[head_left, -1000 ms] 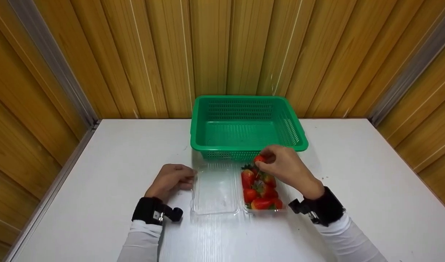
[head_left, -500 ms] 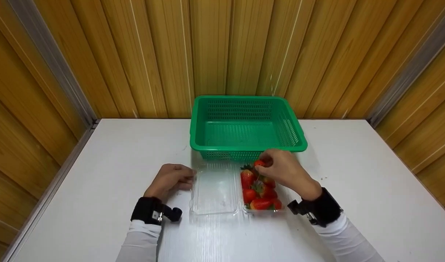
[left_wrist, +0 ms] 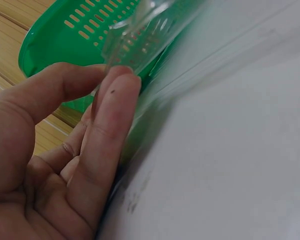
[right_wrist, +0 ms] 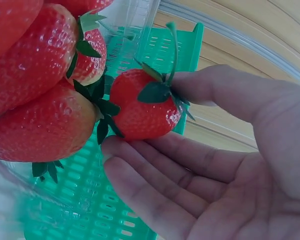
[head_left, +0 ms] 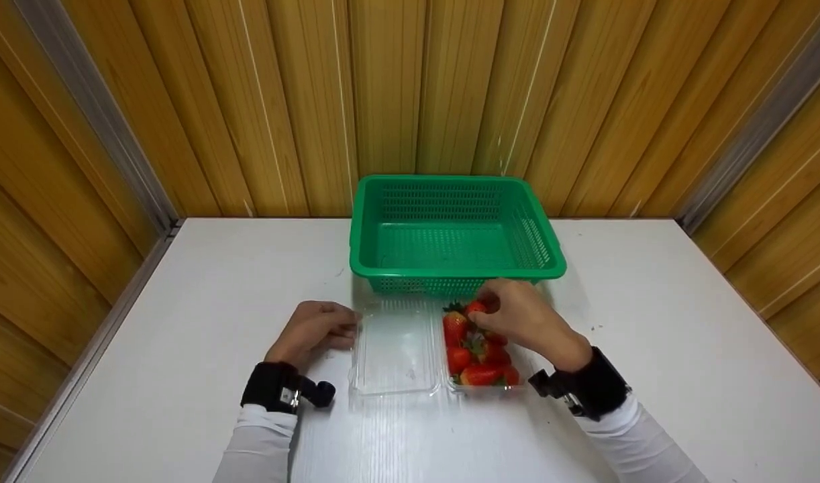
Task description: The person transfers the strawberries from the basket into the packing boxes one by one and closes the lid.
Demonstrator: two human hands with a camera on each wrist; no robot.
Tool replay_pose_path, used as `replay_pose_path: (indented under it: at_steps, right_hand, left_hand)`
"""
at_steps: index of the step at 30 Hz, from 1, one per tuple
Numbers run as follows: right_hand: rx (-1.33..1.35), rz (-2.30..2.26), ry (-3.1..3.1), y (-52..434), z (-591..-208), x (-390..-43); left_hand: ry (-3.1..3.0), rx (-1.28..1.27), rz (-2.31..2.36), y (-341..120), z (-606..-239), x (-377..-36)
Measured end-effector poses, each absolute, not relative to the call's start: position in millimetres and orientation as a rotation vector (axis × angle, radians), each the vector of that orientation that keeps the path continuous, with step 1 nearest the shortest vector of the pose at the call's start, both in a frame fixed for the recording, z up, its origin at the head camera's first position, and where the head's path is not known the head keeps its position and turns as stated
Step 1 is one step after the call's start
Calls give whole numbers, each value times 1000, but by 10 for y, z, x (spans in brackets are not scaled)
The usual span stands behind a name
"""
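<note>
Left side of the white table (head_left: 182, 376): left hand (head_left: 314, 330), black strap (head_left: 270, 388) on the wrist, white sleeve (head_left: 259, 436) below it. Thumb and fingertips pinch the outer edge of a clear plastic lid (head_left: 396, 352), which lies open just to the right. Green basket (head_left: 450, 274) sits behind, spanning lid and tray, its slotted walls up near the wood-look panels (head_left: 383, 100). Next to the lid, clear tray (head_left: 487, 389) full of red strawberries (head_left: 482, 374), leaves on, packed close. Held strawberry (right_wrist: 140, 112) is at the tray's far end, near the basket's front wall — stem and leaves toward the thumb, body right by a neighbour's leaves; can't tell if they touch. Right hand (head_left: 527, 320) has it between thumb and fingertips, other fingers extended alongside. Hands are apart, lid and tray between them. Far right: second black strap (head_left: 594, 384) on that wrist, then second white sleeve (head_left: 641, 439).
</note>
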State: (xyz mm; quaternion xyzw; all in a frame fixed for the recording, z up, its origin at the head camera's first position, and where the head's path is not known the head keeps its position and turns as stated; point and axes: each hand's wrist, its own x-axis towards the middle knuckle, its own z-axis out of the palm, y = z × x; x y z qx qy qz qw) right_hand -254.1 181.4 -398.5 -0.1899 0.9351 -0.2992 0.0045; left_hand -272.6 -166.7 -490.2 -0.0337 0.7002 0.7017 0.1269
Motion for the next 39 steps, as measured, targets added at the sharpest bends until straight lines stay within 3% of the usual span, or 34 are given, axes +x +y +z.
replay_pose_path:
  at_steps: [24,39]
  right_hand:
    - [-493,-916,3014,1759,-4041,-2376]
    - [-589,-882,3070,1686,-4221,-2397]
  left_hand:
    - [2024,-144,2078,-1666,-4880,-2711]
    - [1989,-145,2096,-1661,-4869,-2712]
